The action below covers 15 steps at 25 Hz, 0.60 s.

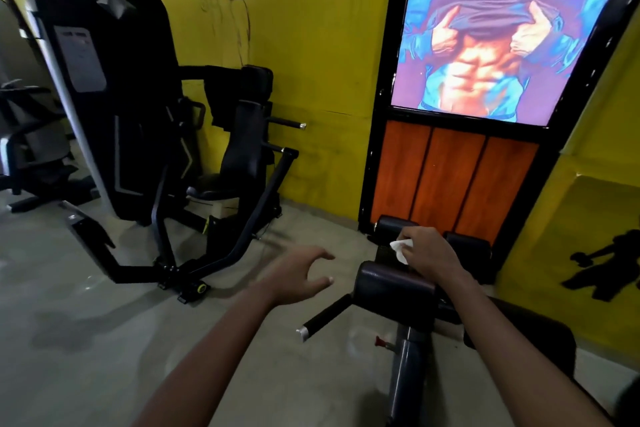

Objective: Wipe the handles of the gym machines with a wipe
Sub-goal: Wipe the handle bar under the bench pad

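Observation:
A white wipe (401, 248) is gripped in my right hand (429, 251), which hovers over the padded rollers of a low bench machine. The near roller pad (391, 282) lies just below that hand, with more roller pads (465, 244) behind it. A black handle with a silver end cap (323, 317) sticks out to the left under the near pad. My left hand (298, 272) floats over the floor left of the pad, fingers spread and slightly curved, holding nothing.
A large black chest machine (138, 107) stands at the left with two black handles (285, 123) pointing right. A poster in a black frame (485, 31) hangs on the yellow wall (311, 45) behind the bench. The grey floor (86, 340) spreads out to the left.

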Motion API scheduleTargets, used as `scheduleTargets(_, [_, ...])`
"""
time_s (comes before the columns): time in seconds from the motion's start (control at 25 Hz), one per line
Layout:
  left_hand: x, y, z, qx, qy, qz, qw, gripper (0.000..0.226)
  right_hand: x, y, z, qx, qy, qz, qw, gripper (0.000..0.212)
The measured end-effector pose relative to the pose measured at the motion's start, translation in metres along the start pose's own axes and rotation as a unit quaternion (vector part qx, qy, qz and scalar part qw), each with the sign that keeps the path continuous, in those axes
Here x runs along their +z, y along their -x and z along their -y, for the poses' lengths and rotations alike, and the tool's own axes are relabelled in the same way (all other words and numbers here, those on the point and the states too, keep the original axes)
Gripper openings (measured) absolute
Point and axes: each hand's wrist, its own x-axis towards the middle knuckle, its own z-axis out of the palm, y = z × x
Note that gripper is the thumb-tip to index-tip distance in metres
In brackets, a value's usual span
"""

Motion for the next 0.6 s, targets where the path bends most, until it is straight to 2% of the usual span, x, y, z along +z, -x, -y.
scheduleTargets(0.24, [0.021, -0.076, 0.064, 0.047, 0.028, 0.068, 0.996, 0.044, 0.047, -0.044, -0.011, 0.097, -0.002, 0.023, 0.995, 0.013])
scheduleTargets(0.4, [0.041, -0.128, 0.093, 0.094, 0.049, 0.126, 0.986, 0.043, 0.067, -0.052, -0.023, 0.135, 0.008, 0.012, 0.991, 0.007])
scheduleTargets(0.52, [0.060, -0.171, 0.120, 0.151, 0.051, 0.182, 0.970, 0.042, 0.092, -0.053, -0.032, 0.188, 0.008, -0.011, 0.982, 0.017])
scheduleTargets(0.6, [0.075, -0.198, 0.138, 0.184, 0.065, 0.214, 0.957, 0.044, 0.111, -0.053, -0.034, 0.238, -0.007, -0.041, 0.970, 0.015])
